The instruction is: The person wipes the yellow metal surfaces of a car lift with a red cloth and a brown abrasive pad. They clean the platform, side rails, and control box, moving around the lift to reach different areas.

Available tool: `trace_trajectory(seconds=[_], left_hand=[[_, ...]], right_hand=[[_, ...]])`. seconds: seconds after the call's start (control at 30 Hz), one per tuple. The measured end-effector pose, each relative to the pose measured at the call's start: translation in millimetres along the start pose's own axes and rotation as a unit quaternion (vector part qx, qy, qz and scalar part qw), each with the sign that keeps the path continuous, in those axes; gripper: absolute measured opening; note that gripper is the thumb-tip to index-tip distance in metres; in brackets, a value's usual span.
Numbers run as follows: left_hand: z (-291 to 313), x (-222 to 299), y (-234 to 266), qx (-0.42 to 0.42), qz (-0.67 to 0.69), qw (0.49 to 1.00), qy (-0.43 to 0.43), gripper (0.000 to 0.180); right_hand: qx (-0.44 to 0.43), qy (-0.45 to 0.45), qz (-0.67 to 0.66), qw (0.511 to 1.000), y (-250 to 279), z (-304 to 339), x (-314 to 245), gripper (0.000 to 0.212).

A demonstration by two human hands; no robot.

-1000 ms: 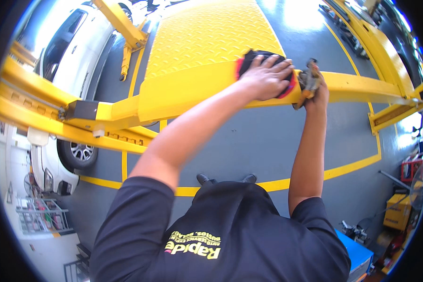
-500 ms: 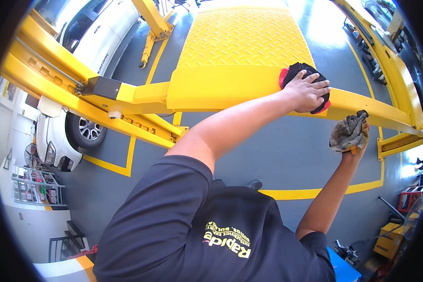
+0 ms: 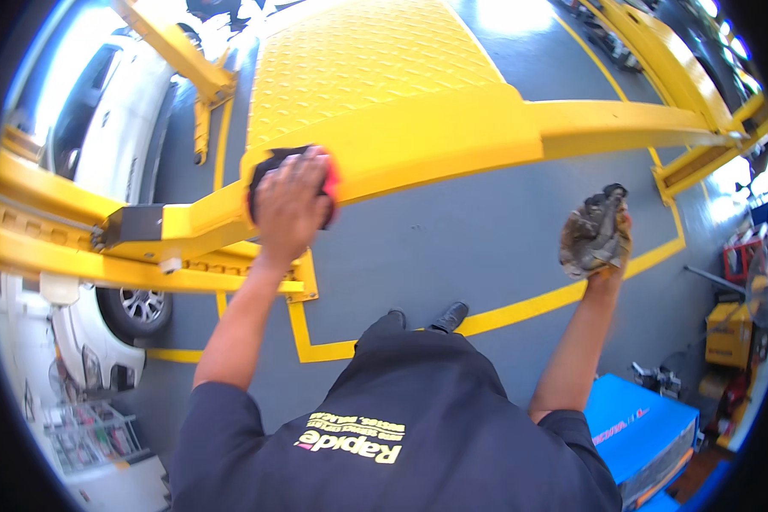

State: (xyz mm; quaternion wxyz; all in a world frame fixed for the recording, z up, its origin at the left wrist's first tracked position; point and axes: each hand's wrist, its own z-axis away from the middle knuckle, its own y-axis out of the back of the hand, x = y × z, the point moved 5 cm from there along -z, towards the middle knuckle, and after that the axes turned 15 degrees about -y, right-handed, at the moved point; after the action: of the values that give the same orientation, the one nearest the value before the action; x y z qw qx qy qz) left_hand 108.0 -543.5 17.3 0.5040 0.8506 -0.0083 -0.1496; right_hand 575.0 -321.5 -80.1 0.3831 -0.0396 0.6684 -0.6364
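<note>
My left hand [image 3: 292, 205] lies over a black and red cloth [image 3: 273, 160], pressing it against the front lip of a yellow steel platform [image 3: 435, 128], near the platform's left corner. The fingers are bent over the cloth and slightly blurred. Out to the right, away from the platform, my right hand [image 3: 608, 271] holds up a crumpled, stained grey-brown rag [image 3: 590, 235]. That rag covers most of the right hand's fingers. Raised tread marks pattern the platform's top.
Yellow lift beams [image 3: 614, 124] run out from both sides of the platform. A white vehicle [image 3: 115, 119] stands far left, and a wheel [image 3: 136, 311] shows below the left beam. A blue box [image 3: 644, 435] is at lower right. Yellow lines [image 3: 520, 311] mark the grey floor.
My left hand has slid the black and red cloth left along the platform's lip, from its right end to its left. The view has shifted; my right hand still holds the stained rag.
</note>
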Motion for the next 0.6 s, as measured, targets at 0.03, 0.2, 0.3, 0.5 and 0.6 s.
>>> trace_trajectory(seconds=[0.03, 0.2, 0.3, 0.5, 0.6], left_hand=[[17.3, -18.5, -2.4, -0.008, -0.003, 1.0, 0.017, 0.057], [49.6, -60.2, -1.7, -0.026, 0.008, 0.998, 0.057, 0.051], [47.5, -74.9, -8.3, -0.08, 0.031, 0.994, 0.069, 0.054], [1.0, -71.5, -32.2, -0.12, 0.078, 0.99, 0.004, 0.065], [-43.9, -35.9, -46.6, -0.172, 0.098, 0.98, -0.032, 0.069]], right_hand=[[0.068, 0.01, 0.013, 0.998, 8.4, 7.4, 2.7, 0.034], [0.199, 0.039, 0.011, 0.979, -20.3, 56.1, 36.2, 0.029], [0.209, 0.076, 0.018, 0.975, -34.3, 92.5, 45.8, 0.026], [0.214, 0.109, 0.0, 0.971, -31.4, 150.7, 63.3, 0.022], [0.162, 0.102, -0.043, 0.98, -2.0, 171.7, 67.0, 0.023]])
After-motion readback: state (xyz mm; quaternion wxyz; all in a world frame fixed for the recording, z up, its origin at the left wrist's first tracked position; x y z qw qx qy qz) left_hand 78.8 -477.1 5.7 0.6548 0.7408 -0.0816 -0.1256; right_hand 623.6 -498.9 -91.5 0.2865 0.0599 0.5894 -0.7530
